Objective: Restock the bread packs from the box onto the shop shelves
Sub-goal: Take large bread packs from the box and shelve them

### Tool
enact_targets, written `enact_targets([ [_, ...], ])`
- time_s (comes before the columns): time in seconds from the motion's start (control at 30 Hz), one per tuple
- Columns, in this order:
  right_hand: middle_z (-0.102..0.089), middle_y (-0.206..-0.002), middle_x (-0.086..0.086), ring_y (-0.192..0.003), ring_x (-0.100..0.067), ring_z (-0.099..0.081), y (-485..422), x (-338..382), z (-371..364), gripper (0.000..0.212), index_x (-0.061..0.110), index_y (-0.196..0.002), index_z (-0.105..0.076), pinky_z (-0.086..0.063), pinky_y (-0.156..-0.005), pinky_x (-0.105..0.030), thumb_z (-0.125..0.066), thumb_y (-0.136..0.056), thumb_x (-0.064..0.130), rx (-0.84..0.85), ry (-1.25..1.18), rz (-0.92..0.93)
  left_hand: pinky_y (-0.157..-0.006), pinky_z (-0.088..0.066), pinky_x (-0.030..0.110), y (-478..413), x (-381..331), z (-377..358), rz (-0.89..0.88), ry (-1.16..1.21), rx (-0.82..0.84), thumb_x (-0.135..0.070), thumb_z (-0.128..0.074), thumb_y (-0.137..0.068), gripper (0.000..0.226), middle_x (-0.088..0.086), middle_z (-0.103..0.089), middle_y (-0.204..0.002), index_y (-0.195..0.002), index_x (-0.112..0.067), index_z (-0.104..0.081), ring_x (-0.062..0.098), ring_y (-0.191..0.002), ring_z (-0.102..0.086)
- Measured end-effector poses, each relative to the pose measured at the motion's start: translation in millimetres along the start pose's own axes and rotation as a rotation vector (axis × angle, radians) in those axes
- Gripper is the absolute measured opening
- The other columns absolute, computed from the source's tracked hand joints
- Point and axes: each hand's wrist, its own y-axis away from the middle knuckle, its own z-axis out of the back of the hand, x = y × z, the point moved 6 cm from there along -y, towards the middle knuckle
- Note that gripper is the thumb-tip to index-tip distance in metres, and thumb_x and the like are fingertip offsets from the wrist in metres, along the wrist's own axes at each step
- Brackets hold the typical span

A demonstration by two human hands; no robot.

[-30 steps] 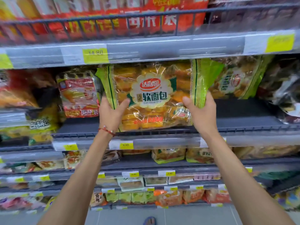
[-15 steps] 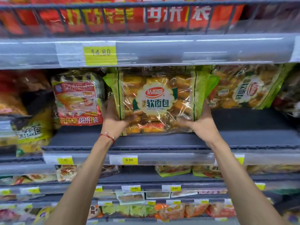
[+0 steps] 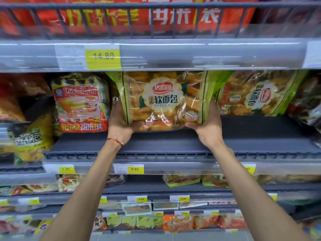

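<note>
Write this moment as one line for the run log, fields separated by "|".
step: shelving | item: green bread pack upright on grey shelf | left hand: grip on left edge | right hand: grip on right edge | neighbour: same pack on right

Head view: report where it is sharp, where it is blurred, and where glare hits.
Head view: sharpest at the centre, where the held bread pack label and the 14.80 price tag read clearly; edges smear, the red banner is blurred. Glare streaks the clear shelf strip and pack film. Wide-angle bowing curves the shelves. Left hand and right hand look crisp.
</note>
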Motion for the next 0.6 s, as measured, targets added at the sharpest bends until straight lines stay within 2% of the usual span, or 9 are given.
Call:
enact_targets([
  [0.1, -0.011, -0.174, -0.001, -0.157, -0.026, -0.021, -1, 2, -3, 0.13, 0.026, -0.165, -0.002, -0.031, -0.12, -0.044, -0.093, -0.073, 0.032, 0.044, 0.038, -0.067, -0.102, -0.048, 0.047, -7, 7, -3, 0.022, -0.038, 0.003, -0.042, -0.092, -0.052, 0.1, -0.009, -0.057, -0.133, -0.139, -0.03, -0.044, 0.018, -0.128, -0.052],
  [0.2, -0.005, -0.174, 0.0, -0.156, -0.029, -0.026, 2, -3, -9, 0.137, 0.025, -0.165, 0.007, -0.038, -0.116, -0.046, -0.094, -0.072, 0.032, 0.127, 0.081, -0.122, -0.108, -0.039, 0.054, -10, 19, -8, 0.049, -0.166, 0.048, -0.054, -0.087, -0.047, 0.117, -0.003, -0.046, -0.146, -0.146, -0.032, -0.03, 0.029, -0.139, -0.04],
  [0.37, -0.012, -0.172, -0.006, -0.156, -0.029, -0.022, 13, -3, -5, 0.133, 0.019, -0.165, 0.003, -0.032, -0.119, -0.043, -0.094, -0.074, 0.028, 0.13, 0.07, -0.114, -0.117, -0.026, 0.05, 4, 14, -8, 0.108, -0.342, 0.054, -0.047, -0.088, -0.057, 0.125, 0.008, -0.026, -0.157, -0.155, -0.022, -0.014, 0.031, -0.145, -0.024],
  [0.43, -0.02, -0.167, -0.012, -0.152, -0.034, -0.027, 21, -3, 0, 0.125, 0.018, -0.164, -0.006, -0.033, -0.118, -0.047, -0.092, -0.075, 0.026, 0.097, 0.052, -0.105, -0.119, -0.023, 0.042, 15, 7, -3, 0.129, -0.322, 0.02, -0.04, -0.088, -0.063, 0.12, 0.013, -0.022, -0.157, -0.156, -0.015, -0.016, 0.031, -0.144, -0.022],
  [0.5, -0.03, -0.157, -0.014, -0.146, -0.035, -0.035, 33, -2, 8, 0.106, 0.018, -0.162, -0.02, -0.034, -0.117, -0.045, -0.088, -0.081, 0.024, 0.044, 0.004, -0.115, -0.119, -0.025, 0.038, 32, -4, 6, 0.161, -0.252, -0.041, -0.03, -0.085, -0.069, 0.106, 0.016, -0.027, -0.153, -0.153, -0.012, -0.024, 0.03, -0.14, -0.027],
  [0.6, -0.039, -0.148, -0.007, -0.138, -0.027, -0.046, 61, 5, 22, 0.068, 0.016, -0.152, -0.04, -0.036, -0.113, -0.034, -0.075, -0.094, 0.022, -0.037, -0.049, -0.106, -0.109, -0.04, 0.042, 64, -20, 19, 0.183, -0.176, -0.109, -0.026, -0.077, -0.08, 0.068, 0.011, -0.044, -0.134, -0.137, -0.009, -0.045, 0.028, -0.124, -0.046],
])
